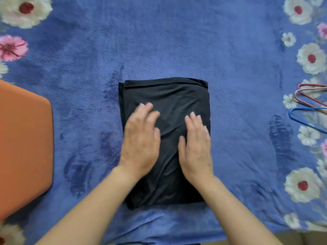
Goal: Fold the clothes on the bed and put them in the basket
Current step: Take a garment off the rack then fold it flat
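Head view: black folded garment [169, 96] lies dead centre on the blue flowered blanket [177, 41]. Left hand [141, 138] lies flat on its 9 o'clock half, fingers straight and slightly spread, a little blurred. Right hand [196, 147] lies flat on the 3 o'clock half, fingers straight and close together. Neither hand grips the cloth. Orange flat-topped object [23, 138] at 9 o'clock, well apart from the garment. Red hangers [297, 91] and blue hanger [291, 114] at the 3 o'clock edge.

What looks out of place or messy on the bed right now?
Nothing serious. The garment lies folded under the left hand and right hand; an under layer peeks out along its left edge. Hangers lie loose at right.
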Available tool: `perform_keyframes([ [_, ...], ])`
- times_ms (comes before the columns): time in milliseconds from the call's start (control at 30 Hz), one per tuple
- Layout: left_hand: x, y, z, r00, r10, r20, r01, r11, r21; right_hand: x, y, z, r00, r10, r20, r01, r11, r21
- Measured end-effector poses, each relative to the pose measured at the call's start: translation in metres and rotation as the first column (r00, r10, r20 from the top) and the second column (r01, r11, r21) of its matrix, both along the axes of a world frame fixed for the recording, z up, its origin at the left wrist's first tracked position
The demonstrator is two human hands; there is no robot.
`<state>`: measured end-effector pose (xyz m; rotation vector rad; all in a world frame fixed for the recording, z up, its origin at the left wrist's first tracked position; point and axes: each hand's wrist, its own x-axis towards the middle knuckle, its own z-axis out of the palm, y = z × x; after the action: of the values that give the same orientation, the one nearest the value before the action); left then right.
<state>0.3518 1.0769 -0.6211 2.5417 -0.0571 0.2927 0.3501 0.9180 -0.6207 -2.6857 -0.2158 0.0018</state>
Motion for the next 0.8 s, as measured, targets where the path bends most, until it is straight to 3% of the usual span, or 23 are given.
perform_keyframes([
  [67, -0.034, -0.011, -0.013, 0.979, -0.123, -0.165, 0.149, 0.977, 0.155, -0.033, -0.004, -0.009, 0.991, 0.108, -0.073, -0.118, 0.983, -0.143],
  [167, -0.058, 0.013, -0.038, 0.933, 0.078, -0.350, 0.041, 0.947, 0.319, -0.058, -0.033, -0.018, 0.966, 0.159, -0.205, -0.219, 0.922, -0.318],
  [267, -0.067, 0.035, -0.041, 0.898, 0.152, -0.412, -0.017, 0.950, 0.312, -0.076, -0.068, -0.016, 0.954, 0.052, -0.297, -0.168, 0.909, -0.381],
  [433, -0.082, 0.021, -0.006, 0.833, 0.301, -0.464, -0.298, 0.951, 0.083, -0.086, -0.079, 0.004, 0.908, -0.242, -0.341, 0.203, 0.968, -0.145],
  [500, -0.093, 0.005, 0.008, 0.757, 0.344, -0.555, -0.429, 0.903, -0.027, -0.079, -0.068, 0.010, 0.869, -0.306, -0.390, 0.336, 0.942, 0.010],
  [567, -0.102, -0.010, 0.014, 0.646, 0.384, -0.659, -0.548, 0.835, -0.051, -0.072, -0.058, 0.010, 0.758, -0.403, -0.513, 0.499, 0.865, 0.059],
  [667, -0.105, -0.015, 0.010, 0.528, 0.472, -0.706, -0.661, 0.750, 0.007, -0.069, -0.063, 0.008, 0.717, -0.383, -0.583, 0.478, 0.878, 0.012],
  [800, -0.106, -0.007, 0.010, 0.539, 0.468, -0.701, -0.726, 0.680, -0.104, -0.075, -0.087, 0.009, 0.688, -0.264, -0.676, 0.448, 0.888, 0.108],
])
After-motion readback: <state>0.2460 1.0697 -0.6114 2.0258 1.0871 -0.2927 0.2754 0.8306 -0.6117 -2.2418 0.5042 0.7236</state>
